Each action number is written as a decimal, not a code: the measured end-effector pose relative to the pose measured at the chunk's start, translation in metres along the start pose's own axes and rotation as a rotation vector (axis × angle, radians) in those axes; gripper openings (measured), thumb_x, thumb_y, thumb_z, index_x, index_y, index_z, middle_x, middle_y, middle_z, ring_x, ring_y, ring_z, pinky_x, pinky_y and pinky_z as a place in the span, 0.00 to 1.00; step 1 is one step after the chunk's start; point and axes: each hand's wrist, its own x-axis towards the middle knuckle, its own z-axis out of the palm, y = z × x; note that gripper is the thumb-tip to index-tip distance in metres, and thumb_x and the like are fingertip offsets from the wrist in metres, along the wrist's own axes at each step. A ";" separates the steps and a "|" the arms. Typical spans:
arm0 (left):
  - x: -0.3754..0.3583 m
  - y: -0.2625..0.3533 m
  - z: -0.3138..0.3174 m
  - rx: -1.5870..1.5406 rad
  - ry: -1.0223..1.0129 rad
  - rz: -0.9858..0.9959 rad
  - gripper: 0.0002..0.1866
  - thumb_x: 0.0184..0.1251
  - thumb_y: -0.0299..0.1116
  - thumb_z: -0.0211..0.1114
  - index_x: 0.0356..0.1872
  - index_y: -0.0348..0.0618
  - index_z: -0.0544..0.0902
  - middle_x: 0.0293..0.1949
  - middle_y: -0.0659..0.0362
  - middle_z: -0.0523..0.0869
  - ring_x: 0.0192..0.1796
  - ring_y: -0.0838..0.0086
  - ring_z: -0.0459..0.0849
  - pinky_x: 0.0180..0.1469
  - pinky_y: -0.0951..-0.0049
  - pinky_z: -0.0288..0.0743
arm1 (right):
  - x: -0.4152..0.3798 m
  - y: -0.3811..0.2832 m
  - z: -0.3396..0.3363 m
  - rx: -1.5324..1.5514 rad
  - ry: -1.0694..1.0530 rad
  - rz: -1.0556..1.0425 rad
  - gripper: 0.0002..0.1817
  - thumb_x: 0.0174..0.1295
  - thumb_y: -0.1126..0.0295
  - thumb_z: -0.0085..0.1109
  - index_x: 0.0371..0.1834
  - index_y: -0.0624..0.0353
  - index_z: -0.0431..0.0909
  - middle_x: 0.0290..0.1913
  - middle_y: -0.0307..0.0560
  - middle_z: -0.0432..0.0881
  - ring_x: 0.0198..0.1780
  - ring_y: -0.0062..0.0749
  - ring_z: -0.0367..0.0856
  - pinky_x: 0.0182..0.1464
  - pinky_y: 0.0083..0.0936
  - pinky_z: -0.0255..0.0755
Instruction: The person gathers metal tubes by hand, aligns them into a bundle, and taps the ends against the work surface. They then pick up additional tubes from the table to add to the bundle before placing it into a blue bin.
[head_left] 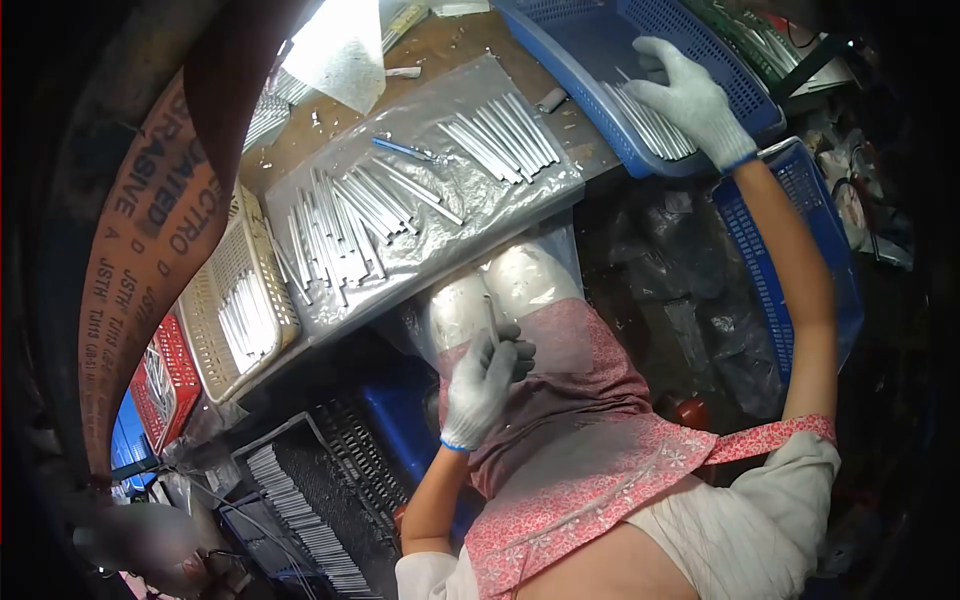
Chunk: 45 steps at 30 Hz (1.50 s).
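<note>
Metal rods [355,210] lie in several groups, the leftmost in a red basket [177,352] and a beige basket [208,370] at the tabletop's left end. On the plastic sheet [400,270] covering the tabletop [440,40], loose rows run from its left edge to the middle, near a blue tool [403,149]; a neater row lies toward the right edge. Before the front edge, the gloved left hand [485,385] grasps one rod [490,318] over the lap. Rightmost, the gloved right hand [690,100] is unclenched, fingers spread, over rods in the blue basket [560,65]; contact is unclear.
</note>
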 end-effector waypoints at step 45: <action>-0.003 0.003 -0.054 -0.409 -0.043 -0.013 0.22 0.72 0.39 0.62 0.59 0.36 0.70 0.48 0.54 0.81 0.46 0.74 0.82 0.52 0.73 0.79 | 0.076 -0.052 0.234 -0.370 -0.264 0.083 0.26 0.57 0.66 0.63 0.58 0.63 0.69 0.50 0.64 0.82 0.53 0.54 0.83 0.54 0.46 0.77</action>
